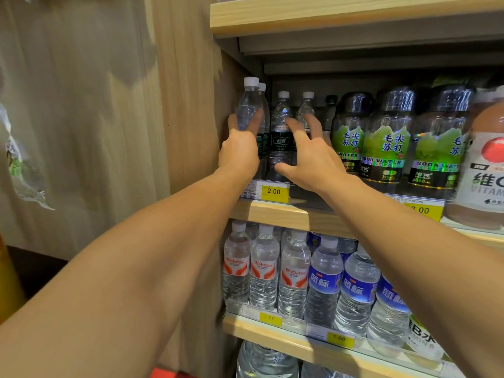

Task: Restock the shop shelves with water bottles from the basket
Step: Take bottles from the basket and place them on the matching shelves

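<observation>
My left hand (pixel 239 151) grips a clear water bottle (pixel 248 105) with a white cap, upright at the far left end of the middle shelf (pixel 272 212), against the wooden side panel. A second bottle stands right behind it. My right hand (pixel 311 156) is spread, its fingers and thumb around a dark-labelled water bottle (pixel 281 132) standing on the same shelf; another like it (pixel 306 109) stands to its right. Whether the fingers press that bottle is unclear. The basket is not in view.
Green-labelled soda water bottles (pixel 387 143) and a pink vitamin drink (pixel 488 165) fill the shelf to the right. The lower shelf (pixel 272 332) holds red-labelled (pixel 263 268) and blue-labelled water bottles (pixel 357 290). A wooden wall (pixel 109 118) stands on the left, an upper shelf board (pixel 327 15) overhead.
</observation>
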The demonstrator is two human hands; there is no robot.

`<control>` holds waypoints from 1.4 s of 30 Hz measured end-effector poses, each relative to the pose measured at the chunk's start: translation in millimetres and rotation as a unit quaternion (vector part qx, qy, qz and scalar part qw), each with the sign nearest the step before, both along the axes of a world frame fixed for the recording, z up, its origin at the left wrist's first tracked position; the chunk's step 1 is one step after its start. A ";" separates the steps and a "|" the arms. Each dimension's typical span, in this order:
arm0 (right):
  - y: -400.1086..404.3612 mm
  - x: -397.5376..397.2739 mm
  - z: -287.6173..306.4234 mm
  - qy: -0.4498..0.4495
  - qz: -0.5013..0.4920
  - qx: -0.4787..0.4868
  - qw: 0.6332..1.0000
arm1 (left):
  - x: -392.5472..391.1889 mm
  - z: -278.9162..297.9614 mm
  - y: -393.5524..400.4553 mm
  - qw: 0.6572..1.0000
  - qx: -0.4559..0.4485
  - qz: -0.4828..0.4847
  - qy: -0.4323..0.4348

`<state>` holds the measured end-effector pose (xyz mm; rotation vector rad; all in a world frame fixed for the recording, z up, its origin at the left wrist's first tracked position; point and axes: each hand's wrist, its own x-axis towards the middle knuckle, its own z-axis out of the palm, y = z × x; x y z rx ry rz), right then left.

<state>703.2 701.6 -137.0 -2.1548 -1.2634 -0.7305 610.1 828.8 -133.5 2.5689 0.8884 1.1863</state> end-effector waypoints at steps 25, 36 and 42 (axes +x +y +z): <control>-106.0 -85.9 -30.8 0.132 -0.002 -0.074 0.988 | -95.9 -29.5 -65.8 0.977 -0.046 -0.178 0.106; -339.1 -159.7 -117.4 0.344 -0.163 -0.160 0.910 | -131.5 -124.6 -249.4 0.857 -0.143 -0.342 0.358; -485.4 -172.5 -163.3 0.410 -0.261 -0.169 0.857 | -117.4 -178.6 -363.8 0.788 -0.180 -0.430 0.401</control>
